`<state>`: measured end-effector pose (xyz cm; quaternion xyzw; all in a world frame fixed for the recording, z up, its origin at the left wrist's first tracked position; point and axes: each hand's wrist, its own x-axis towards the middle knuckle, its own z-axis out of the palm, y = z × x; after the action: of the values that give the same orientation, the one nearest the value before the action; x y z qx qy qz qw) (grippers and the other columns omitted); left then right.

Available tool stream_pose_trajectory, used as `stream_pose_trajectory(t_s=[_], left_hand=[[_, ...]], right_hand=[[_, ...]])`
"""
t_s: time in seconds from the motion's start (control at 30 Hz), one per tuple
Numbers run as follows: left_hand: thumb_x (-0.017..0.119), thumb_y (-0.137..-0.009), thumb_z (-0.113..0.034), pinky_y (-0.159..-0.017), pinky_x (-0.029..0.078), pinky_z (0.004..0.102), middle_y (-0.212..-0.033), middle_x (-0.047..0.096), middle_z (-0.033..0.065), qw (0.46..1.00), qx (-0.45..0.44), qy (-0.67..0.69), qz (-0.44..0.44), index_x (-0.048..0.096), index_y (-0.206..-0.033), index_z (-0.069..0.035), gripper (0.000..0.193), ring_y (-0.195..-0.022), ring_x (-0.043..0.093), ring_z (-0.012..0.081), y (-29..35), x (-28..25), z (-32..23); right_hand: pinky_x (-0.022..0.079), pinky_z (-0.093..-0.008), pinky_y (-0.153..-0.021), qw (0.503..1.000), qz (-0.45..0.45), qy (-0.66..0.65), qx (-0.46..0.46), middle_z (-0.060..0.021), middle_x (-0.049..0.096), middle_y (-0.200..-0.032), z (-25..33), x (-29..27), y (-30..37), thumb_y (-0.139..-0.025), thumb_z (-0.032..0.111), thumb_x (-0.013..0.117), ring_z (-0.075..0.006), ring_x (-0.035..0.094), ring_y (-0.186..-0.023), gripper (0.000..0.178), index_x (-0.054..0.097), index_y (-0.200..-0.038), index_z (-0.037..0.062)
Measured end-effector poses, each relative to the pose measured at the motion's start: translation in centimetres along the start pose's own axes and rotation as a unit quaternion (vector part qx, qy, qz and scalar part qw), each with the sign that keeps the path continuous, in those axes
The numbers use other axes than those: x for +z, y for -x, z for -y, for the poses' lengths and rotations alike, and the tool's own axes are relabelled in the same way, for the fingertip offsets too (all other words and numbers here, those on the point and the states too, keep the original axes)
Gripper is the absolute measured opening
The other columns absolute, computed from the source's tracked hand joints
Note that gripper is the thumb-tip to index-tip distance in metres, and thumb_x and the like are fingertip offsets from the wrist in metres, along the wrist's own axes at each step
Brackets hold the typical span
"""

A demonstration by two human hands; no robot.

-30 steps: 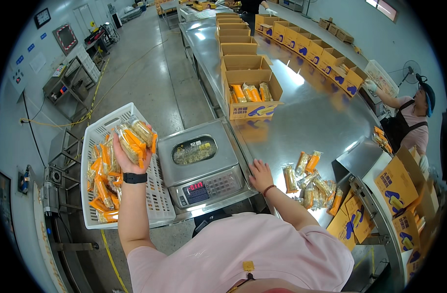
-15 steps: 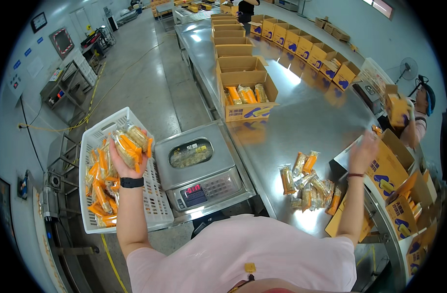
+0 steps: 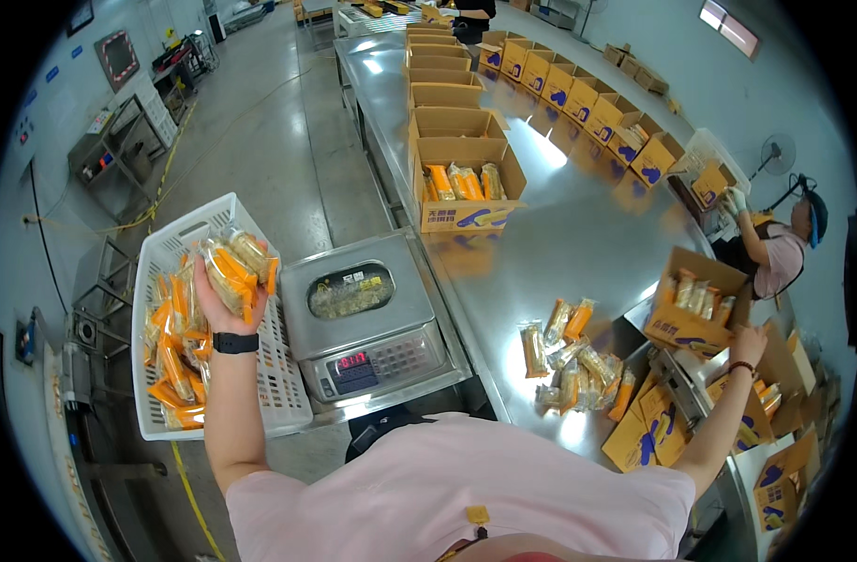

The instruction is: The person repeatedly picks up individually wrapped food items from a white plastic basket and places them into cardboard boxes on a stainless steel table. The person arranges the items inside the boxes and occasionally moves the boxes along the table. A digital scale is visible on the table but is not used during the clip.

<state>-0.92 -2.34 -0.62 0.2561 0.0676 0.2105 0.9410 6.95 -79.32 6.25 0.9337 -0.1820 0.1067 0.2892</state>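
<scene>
My left hand [image 3: 220, 307] is closed around several wrapped snack packets [image 3: 233, 270] in clear and orange film. It is above a white plastic basket [image 3: 288, 398] that holds more such packets. My right hand [image 3: 749, 345] grips the right edge of an open yellow carton [image 3: 677, 326], tilted at the table's right side with several packets inside. A loose pile of packets [image 3: 588, 375] lies on the metal table, left of that carton. Between basket and table stands a metal scale [image 3: 353, 281] with a lit red display and nothing on its pan.
A row of open cartons [image 3: 466, 220] runs away from me along the table's left side, the nearest holding packets. Another carton row [image 3: 658, 159] lines the far right edge. At right, a co-worker [image 3: 775, 248] handles a carton. Flattened cardboard [image 3: 648, 426] lies below the loose packets.
My right hand has moved down and right from mid-air onto the carton, which now tilts with its packets showing. The left hand still holds its packets. The co-worker's carton has moved left.
</scene>
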Motion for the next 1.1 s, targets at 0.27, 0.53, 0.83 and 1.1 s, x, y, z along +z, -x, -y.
stream_pose_trajectory(t_s=[0.27,0.53,0.83,1.1], left_hand=[[0.037,-0.085,-0.052,-0.092,0.039,0.0427,-0.118,0.050,0.0195,0.996,-0.034,0.026,0.075,0.041,-0.123,0.003,0.067,-0.109,0.048,0.0318,-0.1,0.0,0.4],[0.033,-0.087,-0.051,-0.094,0.037,0.0488,-0.118,0.046,0.0256,1.000,0.011,-0.018,-0.009,0.036,-0.124,0.003,0.065,-0.110,0.046,0.0372,-0.1,0.5,-0.3],[0.048,-0.084,-0.045,-0.092,0.041,0.0466,-0.114,0.050,0.0216,0.990,0.024,-0.095,-0.105,0.043,-0.117,0.002,0.058,-0.104,0.050,0.0367,-3.0,-3.3,1.0],[0.038,-0.088,-0.044,-0.094,0.039,0.0443,-0.119,0.045,0.0273,0.997,0.026,-0.060,-0.035,0.033,-0.125,0.004,0.061,-0.110,0.046,0.0387,-0.7,-0.6,-1.0]], right_hand=[[0.046,-0.0340,-0.059,0.936,-0.195,-0.098,-0.276,-0.0044,0.054,-0.074,12.7,-13.2,0.8,-0.071,0.014,0.060,-0.0231,0.055,-0.076,0.006,0.058,-0.075,0.0094],[0.047,-0.0307,-0.060,0.711,-0.291,-0.378,-0.516,-0.0031,0.058,-0.077,29.1,-21.8,4.4,-0.071,0.013,0.064,-0.0218,0.058,-0.074,0.010,0.061,-0.081,0.0126],[0.047,-0.0316,-0.069,0.654,-0.216,-0.520,-0.505,-0.0047,0.060,-0.089,45.6,-16.7,11.2,-0.074,0.014,0.062,-0.0223,0.056,-0.089,0.025,0.060,-0.098,0.0119],[0.038,-0.0348,-0.093,0.424,0.235,-0.856,-0.178,-0.0163,0.038,-0.125,44.3,-10.4,18.4,-0.082,0.011,0.058,-0.0225,0.041,-0.113,0.062,0.023,-0.133,0.0032]])
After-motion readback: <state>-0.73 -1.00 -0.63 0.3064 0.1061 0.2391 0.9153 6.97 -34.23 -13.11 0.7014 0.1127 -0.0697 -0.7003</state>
